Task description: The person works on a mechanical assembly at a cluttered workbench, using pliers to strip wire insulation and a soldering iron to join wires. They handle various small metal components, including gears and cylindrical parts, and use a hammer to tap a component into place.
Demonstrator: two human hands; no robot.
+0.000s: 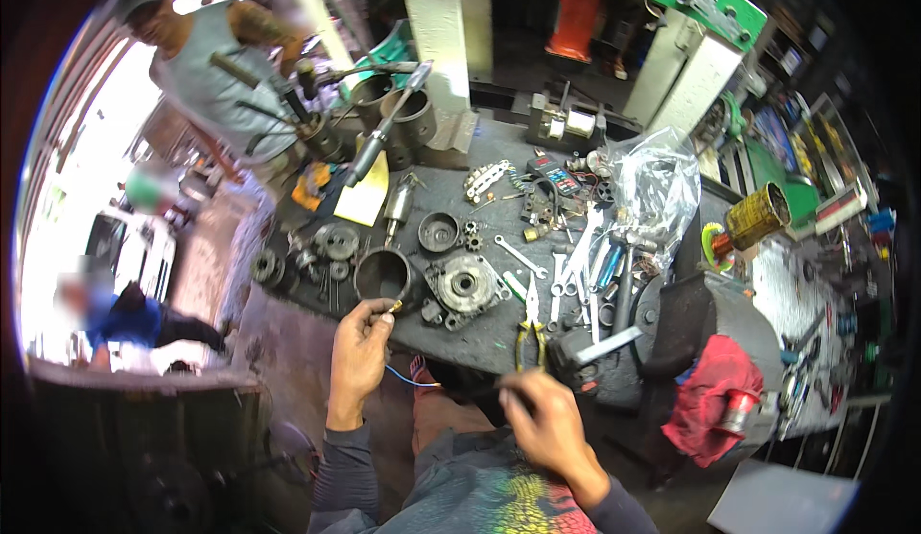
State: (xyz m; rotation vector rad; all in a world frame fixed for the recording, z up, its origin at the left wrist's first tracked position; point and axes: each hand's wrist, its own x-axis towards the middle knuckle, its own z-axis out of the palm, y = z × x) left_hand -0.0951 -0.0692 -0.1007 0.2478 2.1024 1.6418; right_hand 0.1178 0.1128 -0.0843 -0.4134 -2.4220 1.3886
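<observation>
By dark surface, left hand pinches tiny gold-coloured bit; small, might slip. Right hand blurry: can't tell grip.

The single view comes from the left one of two wide fisheye cameras worn on the person's head. It faces forward and steeply down, past the patterned shirt at the lower edge and over both hands to the tabletop close beyond them. Straight edges bow toward the dark rim, and the broad field reaches another person farther off, upper left.
</observation>
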